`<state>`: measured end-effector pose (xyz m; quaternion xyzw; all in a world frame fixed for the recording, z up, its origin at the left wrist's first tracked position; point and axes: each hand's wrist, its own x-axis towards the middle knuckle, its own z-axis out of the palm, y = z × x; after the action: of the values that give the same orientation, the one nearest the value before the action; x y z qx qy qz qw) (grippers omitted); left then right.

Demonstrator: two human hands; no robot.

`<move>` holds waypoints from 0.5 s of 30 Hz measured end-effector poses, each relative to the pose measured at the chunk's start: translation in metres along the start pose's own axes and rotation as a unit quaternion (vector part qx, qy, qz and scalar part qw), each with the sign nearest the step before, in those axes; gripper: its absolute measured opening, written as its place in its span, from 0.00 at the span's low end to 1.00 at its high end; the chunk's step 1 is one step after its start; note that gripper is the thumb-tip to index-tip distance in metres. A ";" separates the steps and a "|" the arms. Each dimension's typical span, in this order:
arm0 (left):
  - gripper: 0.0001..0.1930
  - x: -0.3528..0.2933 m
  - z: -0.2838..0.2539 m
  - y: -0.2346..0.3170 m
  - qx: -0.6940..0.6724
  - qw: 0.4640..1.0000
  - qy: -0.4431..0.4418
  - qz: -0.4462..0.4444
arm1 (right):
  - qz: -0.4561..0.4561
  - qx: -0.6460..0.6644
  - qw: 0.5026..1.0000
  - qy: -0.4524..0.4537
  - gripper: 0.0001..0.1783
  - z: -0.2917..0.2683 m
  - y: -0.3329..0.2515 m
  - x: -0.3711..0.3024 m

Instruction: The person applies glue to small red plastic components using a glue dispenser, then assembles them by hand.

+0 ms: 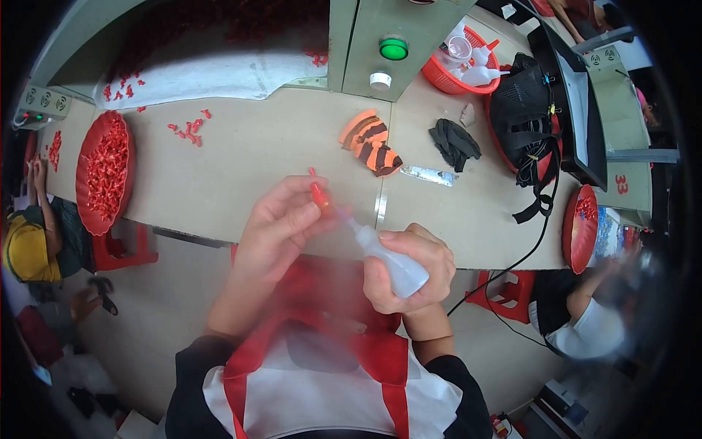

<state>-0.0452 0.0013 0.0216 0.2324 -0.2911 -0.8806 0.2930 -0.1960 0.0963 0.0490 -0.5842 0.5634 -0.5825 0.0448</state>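
Note:
Between the thumb and fingers of my left hand [281,223] is a small red plastic piece [319,196], its narrow tip pointing up and away. My right hand [417,271] is wrapped round a translucent white squeeze bottle [398,267]. The bottle is tilted, and its thin nozzle [351,221] reaches to the lower end of the red piece; whether they touch I cannot tell. Both hands are over the table's near edge, above my red apron [307,282]. Several similar red pieces [191,132] lie loose on the table, farther left.
A red tray [130,157] heaped with red pieces stands left. Ahead lie an orange-and-black striped cloth [371,143], a knife-like blade [430,175] and a black cloth [455,143]. A red basket [444,79] of bottles and black cables [545,183] are right. People sit at both sides.

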 end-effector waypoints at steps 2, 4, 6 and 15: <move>0.15 0.000 0.000 0.000 0.001 1.000 -0.002 -0.003 | -0.002 -0.005 1.000 0.001 0.20 0.001 0.001 0.000; 0.15 0.000 0.002 0.002 -0.007 1.000 0.002 -0.016 | -0.002 -0.003 1.000 0.001 0.20 0.000 0.000 0.001; 0.15 0.000 0.001 0.001 -0.007 1.000 -0.001 -0.015 | -0.003 0.000 1.000 0.000 0.20 0.000 0.000 0.001; 0.14 0.000 0.000 0.001 -0.010 1.000 0.002 -0.023 | 0.006 -0.007 1.000 -0.014 0.20 0.000 -0.002 0.003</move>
<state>-0.0445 0.0004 0.0221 0.2381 -0.2766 -0.8893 0.2755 -0.1955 0.0951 0.0520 -0.5894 0.5704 -0.5697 0.0519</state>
